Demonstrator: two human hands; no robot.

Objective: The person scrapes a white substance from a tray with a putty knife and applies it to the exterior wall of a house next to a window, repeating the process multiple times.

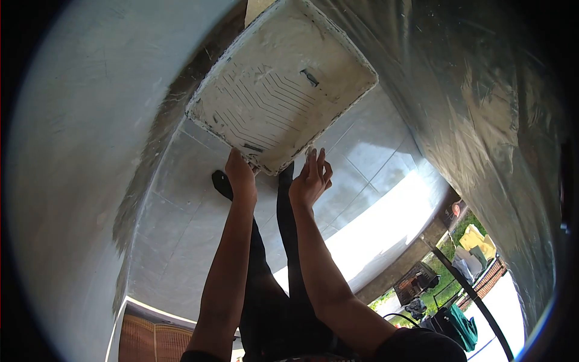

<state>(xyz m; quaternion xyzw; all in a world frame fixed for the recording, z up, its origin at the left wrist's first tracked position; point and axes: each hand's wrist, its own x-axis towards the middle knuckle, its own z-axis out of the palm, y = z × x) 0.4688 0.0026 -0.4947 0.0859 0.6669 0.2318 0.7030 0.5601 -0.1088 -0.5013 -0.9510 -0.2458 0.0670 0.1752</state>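
Observation:
A paint roller tray (283,96), coated with off-white paint and ridged across its middle, is tilted in front of me at the top of the head view. Dark bare spots show through the paint on it. My left hand (241,175) is closed on the tray's near edge at the left corner, its fingers partly hidden behind the rim. Close under the near right edge is my right hand (311,181), palm upward, with its fingers apart and bent and nothing in them.
Grey tiled floor (181,223) lies below, with my dark-shod foot (222,184) on it. On the left is a pale wall (78,145); clear plastic sheeting (470,90) hangs at right. Outside at lower right are a green cloth (463,326) and a dark pole (473,295).

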